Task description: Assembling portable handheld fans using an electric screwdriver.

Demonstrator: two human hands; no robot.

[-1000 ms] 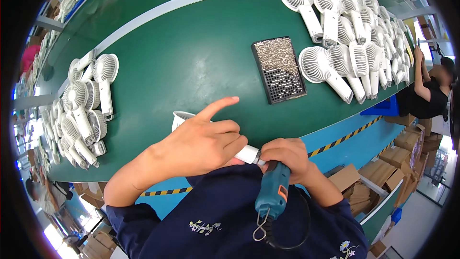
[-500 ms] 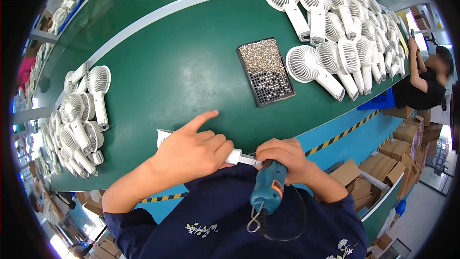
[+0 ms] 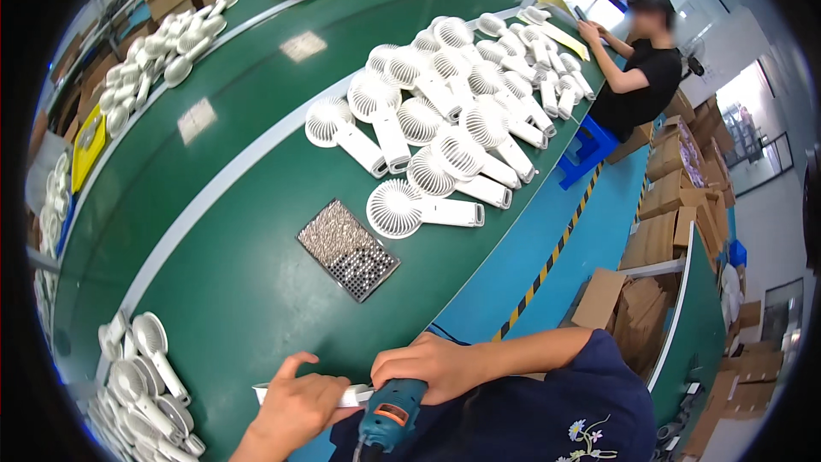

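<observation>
Two-handed, holding a white fan (image 3: 355, 395) near the edge of the surface (image 3: 239, 291) with left fingers (image 3: 329, 392), wrapping right fingers (image 3: 398, 361) round a teal power tool (image 3: 389, 429); possibly risking a scratched casing by tilting off-axis.

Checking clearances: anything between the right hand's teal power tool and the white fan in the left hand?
Nothing visible. The white fan, held in the left hand, ends right beside the teal power tool in the right hand. Whether they touch is hidden. The black tray is out of the gap.
</observation>
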